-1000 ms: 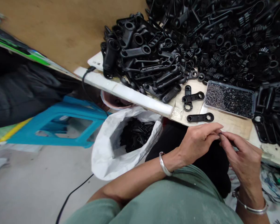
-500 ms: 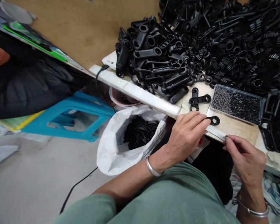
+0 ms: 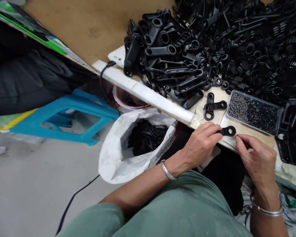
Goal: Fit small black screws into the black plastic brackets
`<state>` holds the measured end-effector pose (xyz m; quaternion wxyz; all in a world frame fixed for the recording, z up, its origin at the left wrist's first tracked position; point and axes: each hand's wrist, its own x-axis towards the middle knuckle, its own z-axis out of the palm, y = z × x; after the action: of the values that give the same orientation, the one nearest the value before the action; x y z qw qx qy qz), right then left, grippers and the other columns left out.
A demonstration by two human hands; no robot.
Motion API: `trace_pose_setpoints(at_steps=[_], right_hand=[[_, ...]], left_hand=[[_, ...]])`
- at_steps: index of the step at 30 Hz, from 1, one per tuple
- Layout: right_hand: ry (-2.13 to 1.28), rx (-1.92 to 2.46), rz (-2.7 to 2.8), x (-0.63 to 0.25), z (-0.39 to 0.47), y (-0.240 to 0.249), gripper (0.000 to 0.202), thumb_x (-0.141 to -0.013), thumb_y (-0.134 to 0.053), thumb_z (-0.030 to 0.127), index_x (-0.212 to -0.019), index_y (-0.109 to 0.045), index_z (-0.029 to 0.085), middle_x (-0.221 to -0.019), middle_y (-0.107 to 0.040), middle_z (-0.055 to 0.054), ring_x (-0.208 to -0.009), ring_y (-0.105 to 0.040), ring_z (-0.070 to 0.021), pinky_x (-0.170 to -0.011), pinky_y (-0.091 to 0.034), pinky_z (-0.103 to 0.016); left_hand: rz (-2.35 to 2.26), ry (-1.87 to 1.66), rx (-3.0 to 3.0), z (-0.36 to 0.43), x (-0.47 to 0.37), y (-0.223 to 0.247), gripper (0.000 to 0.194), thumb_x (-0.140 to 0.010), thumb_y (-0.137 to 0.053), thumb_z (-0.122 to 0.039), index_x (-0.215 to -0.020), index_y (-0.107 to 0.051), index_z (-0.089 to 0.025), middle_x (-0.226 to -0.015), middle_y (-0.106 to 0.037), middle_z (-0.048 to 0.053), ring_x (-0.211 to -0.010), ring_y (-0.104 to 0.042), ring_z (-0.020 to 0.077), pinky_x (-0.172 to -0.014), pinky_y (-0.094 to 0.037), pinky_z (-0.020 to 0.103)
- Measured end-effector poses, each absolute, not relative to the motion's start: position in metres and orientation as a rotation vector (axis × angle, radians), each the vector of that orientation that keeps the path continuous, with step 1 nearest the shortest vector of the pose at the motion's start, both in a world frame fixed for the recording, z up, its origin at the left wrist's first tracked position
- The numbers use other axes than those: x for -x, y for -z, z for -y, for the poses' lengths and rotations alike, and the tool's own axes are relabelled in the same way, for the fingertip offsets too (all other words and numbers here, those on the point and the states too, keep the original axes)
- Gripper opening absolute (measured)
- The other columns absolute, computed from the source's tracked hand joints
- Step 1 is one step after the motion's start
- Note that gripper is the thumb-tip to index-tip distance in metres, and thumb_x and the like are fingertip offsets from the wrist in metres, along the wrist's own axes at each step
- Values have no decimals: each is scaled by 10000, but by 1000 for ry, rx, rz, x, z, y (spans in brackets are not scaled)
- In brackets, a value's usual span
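My left hand (image 3: 204,141) is closed on the near end of a black plastic piece (image 3: 229,131), whose ringed end points right at the table's front edge. Just right of that ring, my right hand (image 3: 255,154) pinches with thumb and index finger; whatever it holds is too small to make out. Beyond my hands, two black pieces (image 3: 215,105) lie crossed on the table. A clear box (image 3: 253,112) of small metal springs and tiny black parts stands to their right. A large heap of black plastic parts (image 3: 182,64) covers the table behind.
Below the table's white edge strip (image 3: 148,95) stands an open white sack (image 3: 111,158) of black parts, with a bucket (image 3: 128,98) behind it. A blue stool (image 3: 56,115) is at left, near a person's dark clothing (image 3: 32,82). A black cable (image 3: 76,194) crosses the floor.
The black piece in my left hand now reaches further right, its ring close to my right fingertips. My right hand has shifted slightly up and left. The whole view has tilted a little.
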<state>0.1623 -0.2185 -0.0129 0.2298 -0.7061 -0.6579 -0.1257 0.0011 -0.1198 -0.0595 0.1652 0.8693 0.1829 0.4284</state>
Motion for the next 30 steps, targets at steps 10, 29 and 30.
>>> trace_pose_setpoints(at_steps=[10,29,30], right_hand=[[433,1907,2083,-162,205,13,119,-946,-579,198,-907,-663,124,-783,-724,-56,-651,-672,-156,-625,-452,-271],[-459,2232,1777,-171,180,-17,273,-869,-516,326,-677,-662,199,-514,-586,24,-470,-506,-108,-489,-332,-236],[-464,2238,1766,-170,179,-17,277,-863,-512,331,-665,-656,199,-507,-580,25,-466,-500,-106,-487,-327,-237]], left_hand=[[-461,-1305,-2421,118,-3,61,324,-1004,-382,-123,-825,-652,-104,-994,-683,114,-938,-587,192,-873,-571,332],[-462,-1160,-2344,118,-1,68,246,-956,-413,-46,-1013,-642,-114,-1067,-658,98,-1023,-633,159,-913,-569,262],[-459,-1162,-2348,118,-1,68,250,-958,-409,-49,-999,-646,-117,-1071,-657,99,-1032,-631,161,-916,-568,265]])
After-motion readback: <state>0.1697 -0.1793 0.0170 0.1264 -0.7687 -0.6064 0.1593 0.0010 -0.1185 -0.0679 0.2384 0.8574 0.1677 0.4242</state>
